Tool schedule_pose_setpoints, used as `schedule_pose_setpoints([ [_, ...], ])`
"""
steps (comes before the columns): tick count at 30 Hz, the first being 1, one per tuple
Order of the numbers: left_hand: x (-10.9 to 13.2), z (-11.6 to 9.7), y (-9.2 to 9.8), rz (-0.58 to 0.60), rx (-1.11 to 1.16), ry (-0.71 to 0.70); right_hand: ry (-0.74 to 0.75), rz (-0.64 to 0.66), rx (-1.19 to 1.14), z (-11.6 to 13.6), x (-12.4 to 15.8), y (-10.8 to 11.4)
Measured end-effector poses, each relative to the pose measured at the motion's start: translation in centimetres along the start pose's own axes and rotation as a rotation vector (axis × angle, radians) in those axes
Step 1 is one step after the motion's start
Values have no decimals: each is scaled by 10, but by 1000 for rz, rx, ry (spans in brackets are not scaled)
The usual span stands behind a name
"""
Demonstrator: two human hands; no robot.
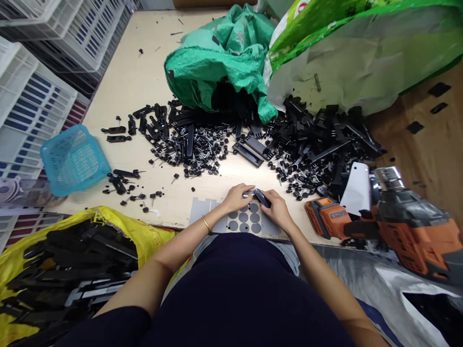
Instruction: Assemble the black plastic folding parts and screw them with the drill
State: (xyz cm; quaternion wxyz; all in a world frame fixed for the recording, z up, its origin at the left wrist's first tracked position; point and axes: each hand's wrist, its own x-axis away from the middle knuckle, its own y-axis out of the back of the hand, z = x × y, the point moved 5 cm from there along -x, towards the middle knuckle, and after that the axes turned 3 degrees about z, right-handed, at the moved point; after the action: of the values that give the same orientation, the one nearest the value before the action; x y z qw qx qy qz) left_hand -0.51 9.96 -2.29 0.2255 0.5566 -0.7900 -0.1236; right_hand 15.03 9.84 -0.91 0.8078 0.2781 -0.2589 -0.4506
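Note:
Near the table's front edge, my left hand is closed at the shiny silvery end of a small black plastic part. My right hand grips the dark body of that same part from the other side. Both sets of fingertips nearly meet around it, and its exact kind is hard to make out. Just below lies a sheet with round grey stickers, partly covered by my hands. Beyond them, a pile of small black knobs with metal pins spreads over the table, with black rectangular pieces beside it.
A blue basket and white crates stand left. The yellow sack holds black parts. At the back are green sacks; black parts are heaped to the right. An orange power tool lies at front right.

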Motion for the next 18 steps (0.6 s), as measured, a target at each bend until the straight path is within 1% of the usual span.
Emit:
schedule_pose_setpoints([
  [2, 3, 4, -4, 144, 249, 173, 11, -11, 0, 3, 4, 1],
  [3, 5, 4, -7, 222, 372, 231, 15, -16, -4, 4, 6, 0],
  [4, 8, 3, -9, 282, 474, 263, 17, -17, -11, 6, 9, -1],
  [5, 10, 2, -10, 311, 545, 276, 17, -20, -19, 7, 11, -2],
  [6, 12, 2, -11, 308, 589, 280, 14, -26, -26, 9, 13, -3],
  [7, 14, 2, -12, 280, 608, 285, 5, -36, -28, 10, 14, -5],
  [9, 18, 3, -13, 187, 601, 288, -23, -65, -22, 12, 17, -7],
  [11, 22, 1, -13, 101, 561, 251, -44, -92, -8, 14, 18, -8],
  [13, 25, -3, -14, 79, 517, 179, -39, -107, 5, 16, 19, -7],
  [16, 28, -10, -12, 82, 447, 67, 5, -121, 22, 20, 21, -4],
  [18, 29, -11, -9, 41, 424, 29, 44, -135, 32, 23, 22, -1],
])
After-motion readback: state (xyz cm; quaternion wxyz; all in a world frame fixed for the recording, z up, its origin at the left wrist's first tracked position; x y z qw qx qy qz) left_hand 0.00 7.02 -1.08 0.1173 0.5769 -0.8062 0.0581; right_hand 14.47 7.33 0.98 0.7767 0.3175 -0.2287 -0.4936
